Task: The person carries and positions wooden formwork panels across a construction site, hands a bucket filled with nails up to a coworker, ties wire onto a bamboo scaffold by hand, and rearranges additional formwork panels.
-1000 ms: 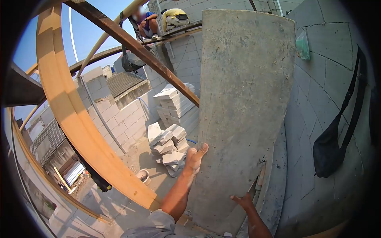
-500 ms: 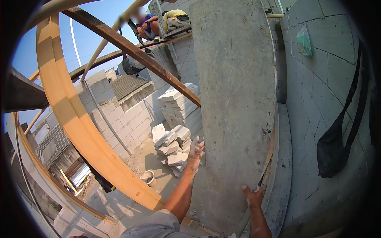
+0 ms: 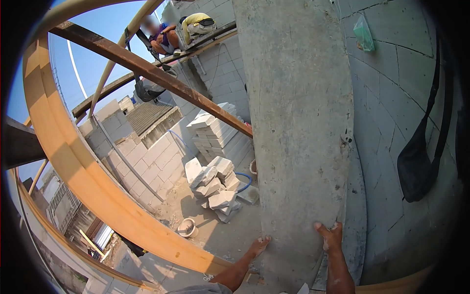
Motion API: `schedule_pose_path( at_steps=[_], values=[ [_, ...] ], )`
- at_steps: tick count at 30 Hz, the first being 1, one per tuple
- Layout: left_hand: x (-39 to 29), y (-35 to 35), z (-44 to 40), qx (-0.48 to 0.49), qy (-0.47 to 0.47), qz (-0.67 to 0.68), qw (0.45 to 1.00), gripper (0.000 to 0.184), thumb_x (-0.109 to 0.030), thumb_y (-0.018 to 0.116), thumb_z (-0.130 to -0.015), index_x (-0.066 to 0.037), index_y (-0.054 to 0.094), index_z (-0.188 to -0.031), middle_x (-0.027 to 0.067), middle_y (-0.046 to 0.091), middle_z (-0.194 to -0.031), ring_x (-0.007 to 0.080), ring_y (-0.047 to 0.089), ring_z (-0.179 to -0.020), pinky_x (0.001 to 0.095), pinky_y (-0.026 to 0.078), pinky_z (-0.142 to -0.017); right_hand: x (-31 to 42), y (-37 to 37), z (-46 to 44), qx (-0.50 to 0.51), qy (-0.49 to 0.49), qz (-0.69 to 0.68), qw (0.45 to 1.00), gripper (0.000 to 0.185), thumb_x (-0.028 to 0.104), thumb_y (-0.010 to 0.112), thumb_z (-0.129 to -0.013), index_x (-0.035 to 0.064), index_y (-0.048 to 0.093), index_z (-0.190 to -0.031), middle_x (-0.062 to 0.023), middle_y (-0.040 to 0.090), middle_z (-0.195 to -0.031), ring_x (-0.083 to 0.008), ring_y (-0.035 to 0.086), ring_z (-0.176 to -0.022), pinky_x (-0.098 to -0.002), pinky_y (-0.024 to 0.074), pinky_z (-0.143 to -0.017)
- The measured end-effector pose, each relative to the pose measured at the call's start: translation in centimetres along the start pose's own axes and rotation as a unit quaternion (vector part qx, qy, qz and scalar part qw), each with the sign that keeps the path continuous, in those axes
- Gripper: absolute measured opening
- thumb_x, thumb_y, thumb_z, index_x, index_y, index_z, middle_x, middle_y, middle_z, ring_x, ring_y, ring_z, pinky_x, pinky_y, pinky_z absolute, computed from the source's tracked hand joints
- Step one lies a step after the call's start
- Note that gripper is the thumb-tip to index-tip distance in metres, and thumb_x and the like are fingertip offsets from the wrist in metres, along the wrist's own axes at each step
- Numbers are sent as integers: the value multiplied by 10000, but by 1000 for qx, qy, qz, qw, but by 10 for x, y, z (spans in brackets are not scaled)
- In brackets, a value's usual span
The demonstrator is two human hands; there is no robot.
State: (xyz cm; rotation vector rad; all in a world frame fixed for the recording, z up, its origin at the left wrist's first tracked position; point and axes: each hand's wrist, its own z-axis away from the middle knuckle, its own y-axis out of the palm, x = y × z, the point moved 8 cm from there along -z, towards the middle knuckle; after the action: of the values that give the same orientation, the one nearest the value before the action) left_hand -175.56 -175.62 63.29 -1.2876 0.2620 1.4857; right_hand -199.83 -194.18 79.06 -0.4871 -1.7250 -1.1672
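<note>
A long, cement-grey board [image 3: 301, 122] with a stained, worn surface stands tall in front of me and runs out of the top of the view. Low on its left edge is my left hand [image 3: 257, 246], closed around that edge with fingertips partly hidden. My right hand [image 3: 332, 237] grips the right edge a little higher, its thumb on the board's face. Behind the board's right side, another grey panel [image 3: 359, 210] shows along the block wall.
A rusty steel beam [image 3: 152, 76] slants toward the board, and a curved wooden beam [image 3: 98, 171] sweeps across the left. Broken blocks [image 3: 215, 188] and a bucket [image 3: 187, 228] sit on the ground below. Two people [image 3: 198, 24] crouch on a plank; a black bag [image 3: 416, 171] hangs right.
My left hand has come down from beside the board, fingers raised, to hold its lower left edge. My right hand still grips the right edge. The board appears wider and slightly shifted right.
</note>
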Motion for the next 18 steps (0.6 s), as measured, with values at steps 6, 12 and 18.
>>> schedule_pose_path(
  at_steps=[6,12,18],
  values=[
    [13,10,-19,-35,28,77,996,726,-717,495,-753,4,542,-820,29,480,-738,138,436,-743,324,404,-658,19,0,10,-66,-16,25,997,463,184,781,-666,-89,577,-978,-141,619,-910,-216,607,-798,-299,473,-763],
    [22,28,-50,-16,59,179,982,686,-678,471,-801,-22,565,-978,22,521,-958,130,456,-893,301,399,-798,38,2,19,-97,-19,54,994,475,203,787,-672,-95,574,-975,-155,617,-902,-219,604,-811,-298,469,-767],
    [-48,30,-22,-34,110,232,966,721,-734,508,-732,-17,552,-789,19,469,-780,127,429,-776,297,399,-679,63,5,44,-154,-65,81,983,525,250,805,-660,-98,569,-974,-137,610,-901,-206,586,-806,-288,446,-774]
  ],
)
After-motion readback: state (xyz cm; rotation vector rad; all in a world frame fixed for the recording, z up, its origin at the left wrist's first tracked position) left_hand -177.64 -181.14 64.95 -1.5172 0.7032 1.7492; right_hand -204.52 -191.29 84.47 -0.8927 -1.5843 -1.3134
